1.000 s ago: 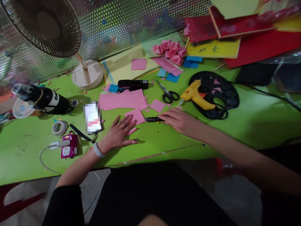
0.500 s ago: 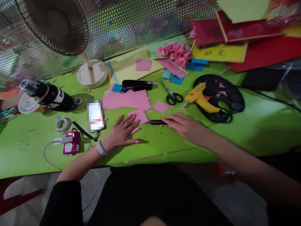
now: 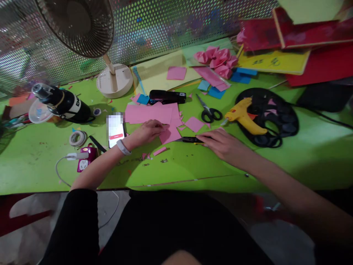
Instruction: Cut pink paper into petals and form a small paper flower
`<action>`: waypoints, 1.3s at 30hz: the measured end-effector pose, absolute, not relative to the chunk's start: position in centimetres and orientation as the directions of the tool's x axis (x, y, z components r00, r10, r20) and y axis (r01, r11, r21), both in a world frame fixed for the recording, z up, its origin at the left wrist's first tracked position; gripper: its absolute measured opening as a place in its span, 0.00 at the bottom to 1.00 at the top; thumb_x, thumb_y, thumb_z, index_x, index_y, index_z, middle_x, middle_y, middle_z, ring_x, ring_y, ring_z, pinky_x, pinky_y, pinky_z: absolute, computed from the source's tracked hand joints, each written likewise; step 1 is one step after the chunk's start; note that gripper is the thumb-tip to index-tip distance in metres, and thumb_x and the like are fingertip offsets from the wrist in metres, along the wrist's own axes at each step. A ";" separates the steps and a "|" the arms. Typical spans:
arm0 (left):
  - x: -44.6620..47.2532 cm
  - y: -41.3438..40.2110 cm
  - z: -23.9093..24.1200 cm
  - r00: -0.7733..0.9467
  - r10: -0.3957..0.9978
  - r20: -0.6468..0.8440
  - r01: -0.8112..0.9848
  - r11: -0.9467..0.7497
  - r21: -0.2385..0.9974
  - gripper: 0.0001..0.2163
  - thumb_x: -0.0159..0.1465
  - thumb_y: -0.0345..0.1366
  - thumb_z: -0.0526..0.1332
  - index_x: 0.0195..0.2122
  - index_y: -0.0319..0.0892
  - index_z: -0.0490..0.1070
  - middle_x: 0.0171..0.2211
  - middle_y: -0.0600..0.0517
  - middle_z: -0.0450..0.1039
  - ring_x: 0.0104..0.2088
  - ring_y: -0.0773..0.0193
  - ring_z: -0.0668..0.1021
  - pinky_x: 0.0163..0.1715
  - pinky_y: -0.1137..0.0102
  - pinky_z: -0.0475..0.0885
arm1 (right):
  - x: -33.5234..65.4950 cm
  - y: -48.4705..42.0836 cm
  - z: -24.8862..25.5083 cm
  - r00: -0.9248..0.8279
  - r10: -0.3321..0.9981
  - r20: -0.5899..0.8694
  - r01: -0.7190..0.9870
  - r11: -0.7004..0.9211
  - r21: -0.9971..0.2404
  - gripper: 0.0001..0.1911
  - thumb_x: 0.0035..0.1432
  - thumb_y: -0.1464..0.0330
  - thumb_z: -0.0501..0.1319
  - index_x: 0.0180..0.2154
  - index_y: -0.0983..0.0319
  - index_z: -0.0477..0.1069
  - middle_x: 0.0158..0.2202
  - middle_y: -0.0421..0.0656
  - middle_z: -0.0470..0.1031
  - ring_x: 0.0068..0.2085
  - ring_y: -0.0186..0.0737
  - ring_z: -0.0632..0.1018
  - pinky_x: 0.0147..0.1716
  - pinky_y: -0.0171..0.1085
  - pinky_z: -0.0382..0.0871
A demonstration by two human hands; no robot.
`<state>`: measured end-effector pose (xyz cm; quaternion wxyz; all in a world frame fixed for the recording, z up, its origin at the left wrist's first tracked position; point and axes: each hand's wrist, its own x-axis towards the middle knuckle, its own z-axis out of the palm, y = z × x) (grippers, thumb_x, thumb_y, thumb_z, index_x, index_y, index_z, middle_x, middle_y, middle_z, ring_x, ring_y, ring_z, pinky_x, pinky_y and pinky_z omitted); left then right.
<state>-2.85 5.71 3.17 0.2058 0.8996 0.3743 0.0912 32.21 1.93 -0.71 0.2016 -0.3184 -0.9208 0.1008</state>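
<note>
My left hand is closed in a pinch at the upper left corner of a square of pink paper, its fingertips against the sheet. That square lies flat on the green table and overlaps a longer pink paper strip behind it. In my right hand is a black utility knife, held low over the table with its blade pointing left at the square's lower right corner. Whether the blade touches the paper, I cannot tell. A narrow pink offcut lies just in front.
Behind the paper are a black stapler and scissors. A yellow glue gun rests on a black palette to the right. At left stand a phone, a tape roll, a bottle and a fan.
My left hand has lifted from lying flat on the pink paper and moved up to pinch its corner. The small offcuts it covered now show. My right hand still holds the knife nearby.
</note>
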 end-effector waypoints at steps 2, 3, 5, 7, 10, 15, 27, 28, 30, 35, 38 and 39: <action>-2.7 5.8 3.0 0.709 0.705 0.004 0.633 -0.639 0.437 0.15 0.74 0.34 0.54 0.55 0.39 0.77 0.54 0.39 0.74 0.53 0.53 0.76 0.54 0.54 0.74 | 31.7 1.9 -0.5 -0.718 0.614 0.329 0.536 0.789 -0.301 0.22 0.70 0.74 0.51 0.60 0.63 0.73 0.49 0.54 0.79 0.48 0.53 0.78 0.48 0.54 0.75; -2.7 5.8 3.0 0.713 0.702 -0.001 0.633 -0.642 0.433 0.15 0.74 0.34 0.54 0.54 0.40 0.77 0.54 0.40 0.74 0.54 0.53 0.76 0.55 0.53 0.74 | 31.5 1.9 -0.4 -0.724 0.602 0.338 0.530 0.798 -0.287 0.21 0.70 0.74 0.51 0.59 0.64 0.74 0.48 0.55 0.79 0.48 0.53 0.78 0.48 0.54 0.75; -2.7 5.7 2.9 0.714 0.700 -0.011 0.636 -0.643 0.427 0.14 0.73 0.34 0.55 0.54 0.41 0.78 0.55 0.41 0.74 0.55 0.53 0.75 0.56 0.52 0.73 | 31.1 1.9 -0.2 -0.740 0.577 0.346 0.515 0.817 -0.261 0.20 0.70 0.75 0.52 0.58 0.66 0.74 0.48 0.55 0.78 0.48 0.53 0.77 0.48 0.53 0.76; -2.7 5.6 2.8 0.713 0.701 -0.019 0.642 -0.641 0.421 0.14 0.73 0.34 0.55 0.54 0.42 0.78 0.56 0.41 0.73 0.55 0.53 0.75 0.57 0.52 0.72 | 31.0 1.9 -0.1 -0.750 0.569 0.337 0.507 0.822 -0.259 0.20 0.69 0.76 0.52 0.57 0.67 0.74 0.48 0.56 0.78 0.48 0.53 0.77 0.49 0.52 0.76; -2.7 5.7 2.7 0.708 0.706 -0.032 0.653 -0.636 0.411 0.15 0.73 0.34 0.54 0.55 0.42 0.77 0.56 0.41 0.73 0.55 0.53 0.75 0.57 0.54 0.72 | 31.4 1.7 -0.1 -0.747 0.585 0.316 0.510 0.809 -0.291 0.20 0.70 0.75 0.52 0.58 0.64 0.74 0.48 0.55 0.78 0.47 0.52 0.77 0.48 0.52 0.76; -2.6 5.6 2.9 0.705 0.708 -0.039 0.662 -0.638 0.393 0.16 0.74 0.34 0.53 0.55 0.41 0.77 0.56 0.40 0.73 0.56 0.52 0.74 0.56 0.54 0.71 | 31.1 1.3 -0.1 -0.732 0.598 0.328 0.513 0.799 -0.313 0.21 0.70 0.75 0.51 0.59 0.63 0.73 0.48 0.54 0.78 0.47 0.52 0.77 0.47 0.53 0.77; -2.5 5.6 3.1 0.706 0.707 -0.032 0.660 -0.641 0.392 0.14 0.73 0.33 0.55 0.55 0.40 0.77 0.56 0.41 0.74 0.55 0.52 0.75 0.56 0.54 0.71 | 29.7 0.8 -0.5 -0.756 0.598 0.265 0.528 0.797 -0.293 0.26 0.66 0.81 0.48 0.60 0.64 0.73 0.52 0.56 0.77 0.51 0.54 0.77 0.51 0.54 0.76; -2.5 5.6 3.2 0.705 0.708 -0.035 0.661 -0.638 0.394 0.14 0.73 0.33 0.55 0.55 0.41 0.77 0.56 0.41 0.74 0.55 0.52 0.75 0.56 0.54 0.71 | 29.5 0.8 -0.5 -0.759 0.597 0.261 0.526 0.798 -0.295 0.26 0.66 0.81 0.48 0.60 0.65 0.73 0.52 0.56 0.77 0.51 0.54 0.77 0.51 0.55 0.76; -2.5 5.5 3.2 0.702 0.711 -0.037 0.663 -0.634 0.397 0.14 0.73 0.33 0.56 0.55 0.41 0.77 0.56 0.41 0.74 0.54 0.52 0.75 0.55 0.54 0.71 | 29.3 0.7 -0.5 -0.761 0.592 0.266 0.509 0.798 -0.321 0.27 0.65 0.81 0.48 0.60 0.65 0.73 0.51 0.56 0.77 0.51 0.54 0.77 0.50 0.54 0.76; -2.4 5.4 3.6 0.698 0.715 -0.033 0.678 -0.645 0.354 0.14 0.74 0.34 0.55 0.53 0.38 0.78 0.54 0.40 0.75 0.53 0.51 0.76 0.54 0.54 0.72 | 30.2 0.5 0.0 -0.766 0.579 0.278 0.468 0.800 -0.376 0.30 0.65 0.82 0.48 0.63 0.60 0.71 0.51 0.53 0.78 0.51 0.51 0.77 0.50 0.52 0.76; -2.2 5.2 3.7 0.695 0.719 -0.009 0.675 -0.647 0.354 0.13 0.73 0.35 0.56 0.53 0.38 0.78 0.52 0.41 0.75 0.50 0.53 0.77 0.52 0.55 0.74 | 31.2 0.5 0.1 -0.694 0.634 0.341 0.532 0.771 -0.351 0.25 0.69 0.76 0.51 0.63 0.63 0.69 0.51 0.55 0.78 0.50 0.52 0.77 0.50 0.53 0.76; -2.2 5.1 3.7 0.680 0.733 0.013 0.680 -0.638 0.361 0.13 0.72 0.37 0.58 0.54 0.39 0.77 0.52 0.41 0.75 0.50 0.53 0.77 0.51 0.56 0.75 | 31.5 0.4 0.1 -0.675 0.646 0.357 0.549 0.763 -0.342 0.24 0.70 0.75 0.51 0.64 0.64 0.68 0.50 0.55 0.78 0.49 0.52 0.78 0.50 0.53 0.77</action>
